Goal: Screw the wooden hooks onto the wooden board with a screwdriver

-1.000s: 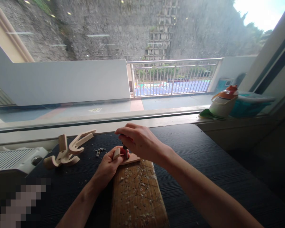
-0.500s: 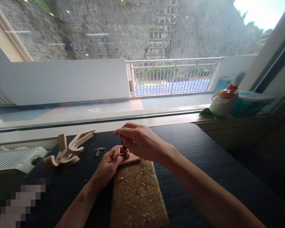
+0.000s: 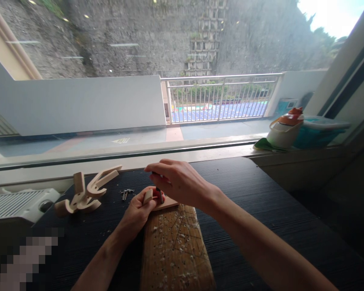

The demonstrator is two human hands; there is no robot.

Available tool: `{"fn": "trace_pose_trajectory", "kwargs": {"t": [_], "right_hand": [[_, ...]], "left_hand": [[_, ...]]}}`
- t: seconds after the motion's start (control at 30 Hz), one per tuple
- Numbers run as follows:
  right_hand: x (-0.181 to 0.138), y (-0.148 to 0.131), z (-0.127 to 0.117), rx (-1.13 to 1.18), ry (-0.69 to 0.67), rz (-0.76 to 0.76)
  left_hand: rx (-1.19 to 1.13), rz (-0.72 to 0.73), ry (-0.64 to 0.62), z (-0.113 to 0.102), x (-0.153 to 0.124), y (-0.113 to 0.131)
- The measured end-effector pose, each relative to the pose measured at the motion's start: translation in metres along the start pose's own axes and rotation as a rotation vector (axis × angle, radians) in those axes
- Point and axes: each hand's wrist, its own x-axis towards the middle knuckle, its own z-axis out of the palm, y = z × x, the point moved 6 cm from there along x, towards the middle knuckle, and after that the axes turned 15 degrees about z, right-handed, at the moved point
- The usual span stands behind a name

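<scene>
My left hand is closed on a small wooden piece, pressing it against a flat wooden part at the far end of a scarred wooden board. My right hand hovers just above it, fingers curled round a thin dark tool that points down at the piece. The tool's tip meets the wood between my two hands. Wood chips lie scattered over the board.
Curved wooden cut-outs lie to the left on the black ribbed tabletop, with a few small screws beside them. A white radiator sits at far left. A white pot and teal box stand on the windowsill.
Both hands stay in place at the board's far end; the view shifts only slightly. Nothing was taken up or let go.
</scene>
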Motion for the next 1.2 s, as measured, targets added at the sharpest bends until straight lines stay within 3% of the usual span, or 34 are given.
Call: {"fn": "trace_pose_trajectory", "kwargs": {"t": [1.2], "right_hand": [[-0.0001,-0.0004,-0.0063,0.041,-0.018,-0.033]], "left_hand": [[-0.012,0.01,0.0,-0.0005,0.0001,-0.0008]]}}
